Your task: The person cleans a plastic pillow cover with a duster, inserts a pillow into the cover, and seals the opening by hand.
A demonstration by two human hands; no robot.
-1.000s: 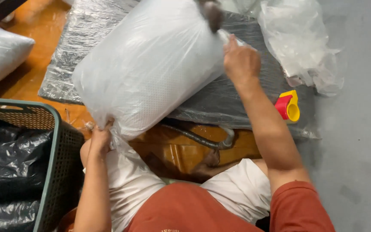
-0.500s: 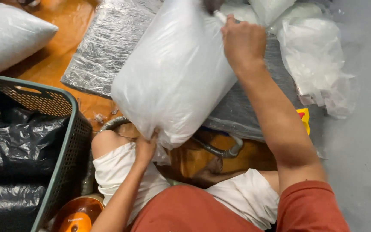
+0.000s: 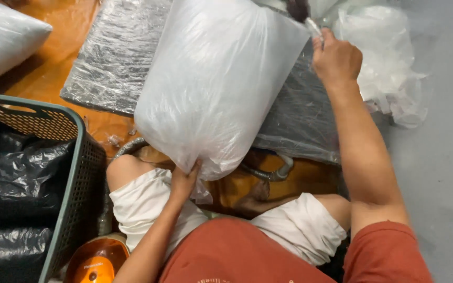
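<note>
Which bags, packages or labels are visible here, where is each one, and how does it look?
Large white pillow-shaped pack in clear plastic: centre, held at its bottom by the left hand and at its top corner by the right hand.
Second white plastic-wrapped pack: top left, on the orange floor.
Crumpled clear plastic bags: top right.
Black plastic bag: inside the dark green mesh basket, left.
No label is readable as such.

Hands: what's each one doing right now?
Left hand: closed, gripping the bottom of the white bagged pillow.
Right hand: closed on the pillow's top corner.
</note>
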